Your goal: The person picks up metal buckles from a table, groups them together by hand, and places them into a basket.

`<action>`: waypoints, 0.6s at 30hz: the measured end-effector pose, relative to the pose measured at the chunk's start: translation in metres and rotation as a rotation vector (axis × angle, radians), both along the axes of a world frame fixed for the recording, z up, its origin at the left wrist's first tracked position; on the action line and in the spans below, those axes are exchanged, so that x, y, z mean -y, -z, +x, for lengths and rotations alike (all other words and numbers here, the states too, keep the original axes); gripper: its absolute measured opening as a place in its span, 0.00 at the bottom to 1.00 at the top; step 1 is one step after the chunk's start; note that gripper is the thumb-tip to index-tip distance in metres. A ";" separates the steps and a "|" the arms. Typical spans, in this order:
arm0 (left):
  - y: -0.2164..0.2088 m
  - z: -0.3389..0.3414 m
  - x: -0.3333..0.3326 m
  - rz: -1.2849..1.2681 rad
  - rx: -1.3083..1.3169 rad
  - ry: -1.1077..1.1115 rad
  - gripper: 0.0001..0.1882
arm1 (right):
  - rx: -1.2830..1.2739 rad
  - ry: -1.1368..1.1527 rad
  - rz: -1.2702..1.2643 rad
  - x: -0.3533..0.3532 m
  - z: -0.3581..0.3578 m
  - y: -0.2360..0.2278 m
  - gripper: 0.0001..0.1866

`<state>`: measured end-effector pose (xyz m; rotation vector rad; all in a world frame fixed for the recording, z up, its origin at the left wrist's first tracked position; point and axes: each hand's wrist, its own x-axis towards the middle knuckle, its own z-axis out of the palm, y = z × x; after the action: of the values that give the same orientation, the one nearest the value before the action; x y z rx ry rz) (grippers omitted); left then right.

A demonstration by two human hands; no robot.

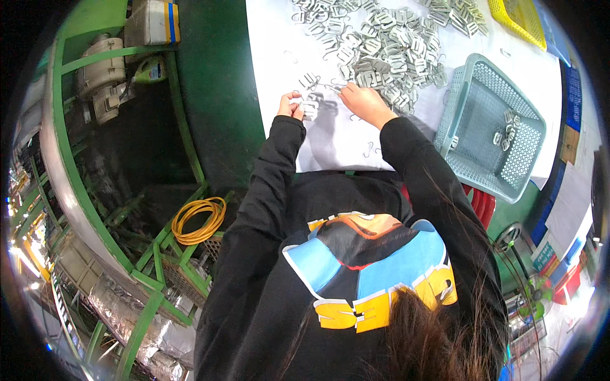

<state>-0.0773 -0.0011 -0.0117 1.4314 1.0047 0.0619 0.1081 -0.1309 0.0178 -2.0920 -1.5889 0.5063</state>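
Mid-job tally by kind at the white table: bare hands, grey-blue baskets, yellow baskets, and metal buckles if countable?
Bare hands: 2 (left hand, right hand)
Grey-blue perforated basket: 1
Yellow perforated basket: 1
Total: 4
Metal buckles overlap too much to count; left out.

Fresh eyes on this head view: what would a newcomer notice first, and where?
Probably the big heap of small metal clips on the white table, just beyond the right hand. Next, the grey-blue basket to the right, with a few clips inside. Then the bright yellow coil at the left, by the green frame.
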 end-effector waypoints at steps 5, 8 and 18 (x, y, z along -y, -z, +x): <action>-0.029 0.018 0.007 -0.037 0.029 -0.055 0.11 | -0.274 0.365 0.000 0.011 0.006 -0.007 0.09; -0.011 0.006 0.009 -0.002 0.057 -0.070 0.11 | -0.391 0.381 -0.097 0.021 -0.013 -0.019 0.11; -0.018 -0.014 0.003 -0.974 0.490 -0.376 0.20 | -0.112 0.336 -0.420 -0.021 -0.032 -0.005 0.16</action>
<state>-0.0909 -0.0043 0.0061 0.3008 0.7084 0.1623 0.0756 -0.1104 0.0232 -2.5200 -1.1024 0.8759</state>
